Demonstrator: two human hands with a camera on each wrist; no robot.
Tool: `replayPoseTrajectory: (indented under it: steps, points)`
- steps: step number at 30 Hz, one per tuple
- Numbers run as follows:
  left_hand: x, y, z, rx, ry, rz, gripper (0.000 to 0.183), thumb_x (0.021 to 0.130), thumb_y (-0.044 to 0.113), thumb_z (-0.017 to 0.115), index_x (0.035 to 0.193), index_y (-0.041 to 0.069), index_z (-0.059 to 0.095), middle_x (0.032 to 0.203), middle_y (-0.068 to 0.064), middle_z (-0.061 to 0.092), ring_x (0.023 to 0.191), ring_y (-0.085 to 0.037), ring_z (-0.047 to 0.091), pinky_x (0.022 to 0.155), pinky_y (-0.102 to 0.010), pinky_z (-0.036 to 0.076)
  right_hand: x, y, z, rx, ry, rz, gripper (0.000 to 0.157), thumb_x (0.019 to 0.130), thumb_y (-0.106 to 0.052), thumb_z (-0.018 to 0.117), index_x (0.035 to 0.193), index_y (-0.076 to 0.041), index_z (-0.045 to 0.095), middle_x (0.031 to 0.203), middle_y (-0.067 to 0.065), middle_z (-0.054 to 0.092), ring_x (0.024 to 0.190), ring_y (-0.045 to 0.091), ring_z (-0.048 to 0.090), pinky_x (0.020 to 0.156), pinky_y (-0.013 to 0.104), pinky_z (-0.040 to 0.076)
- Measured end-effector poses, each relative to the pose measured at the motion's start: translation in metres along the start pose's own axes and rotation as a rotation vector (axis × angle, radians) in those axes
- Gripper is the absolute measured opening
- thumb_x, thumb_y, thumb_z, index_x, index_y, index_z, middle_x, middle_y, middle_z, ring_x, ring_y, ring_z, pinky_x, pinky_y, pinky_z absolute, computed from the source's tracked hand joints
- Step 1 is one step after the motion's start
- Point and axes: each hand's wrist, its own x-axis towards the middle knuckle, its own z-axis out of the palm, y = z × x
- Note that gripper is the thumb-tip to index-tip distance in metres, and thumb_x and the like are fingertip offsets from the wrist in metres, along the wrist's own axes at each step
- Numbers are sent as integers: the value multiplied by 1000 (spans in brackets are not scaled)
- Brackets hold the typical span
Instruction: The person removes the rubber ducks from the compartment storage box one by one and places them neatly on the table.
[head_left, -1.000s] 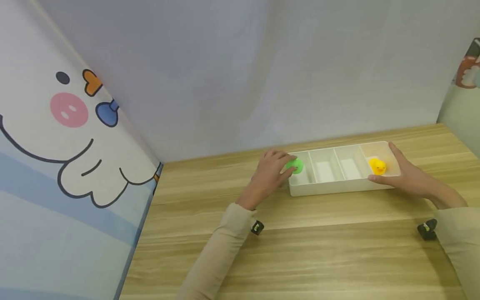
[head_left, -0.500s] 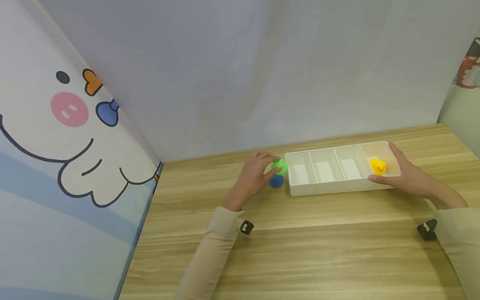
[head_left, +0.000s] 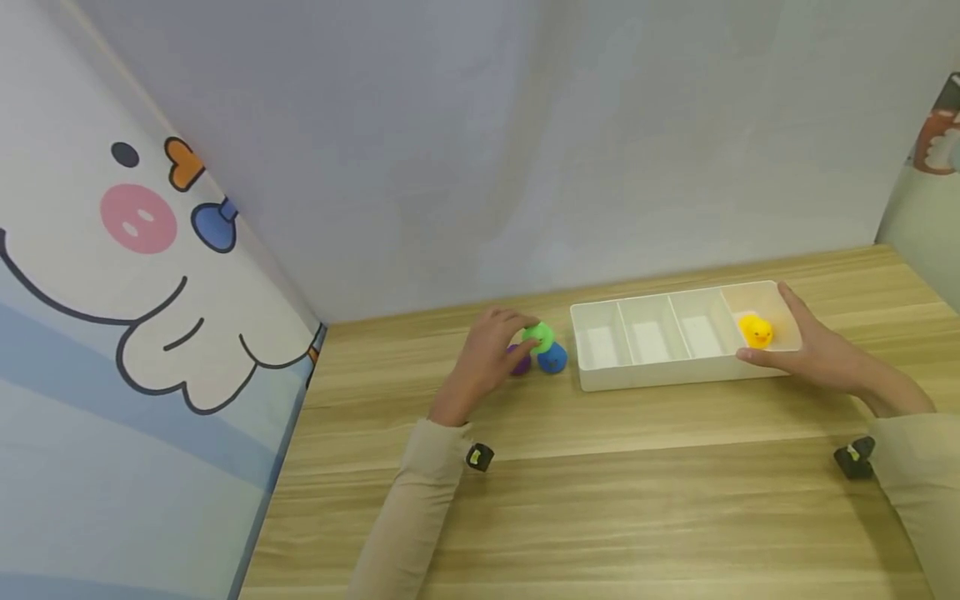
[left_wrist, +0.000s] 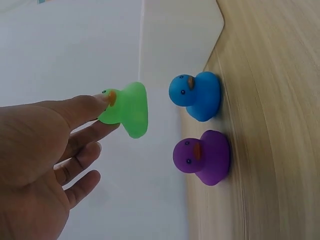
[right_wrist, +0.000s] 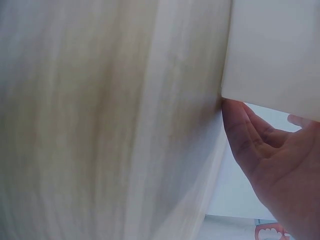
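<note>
Thumb and forefinger of the left hand pinch the green duck by its head, narrowed onto it, while the lower fingers curve loosely and hold nothing. The green duck is upright, its flat base toward the table but not touching it. Below it stand the blue duck and the purple duck, side by side with a slight gap, beaks toward the left wrist. Next comes the white tray, near the blue duck but apart from it, its four compartments in a row and its long axis running left to right. So the green duck lies off the tray's left end, roughly in line with that axis, and the left hand is the nearer one to that end. At the opposite end, the right hand grips the tray, thumb on the near side, fingers round the end. The yellow duck sits in the rightmost compartment. Behind everything rises a pale wall.
</note>
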Motion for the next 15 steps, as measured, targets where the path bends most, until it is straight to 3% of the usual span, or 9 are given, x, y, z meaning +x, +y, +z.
replayPoseTrajectory:
  steps: [15]
  points:
    - [-21, -27, -7, -26, 92, -77, 33, 95, 18, 70, 125, 4, 69, 127, -14, 73, 122, -35, 63, 111, -52, 44, -2, -3, 1, 7, 11, -16, 120, 95, -42, 69, 156, -21, -33, 167, 21, -28, 152, 61, -6, 115, 80, 9]
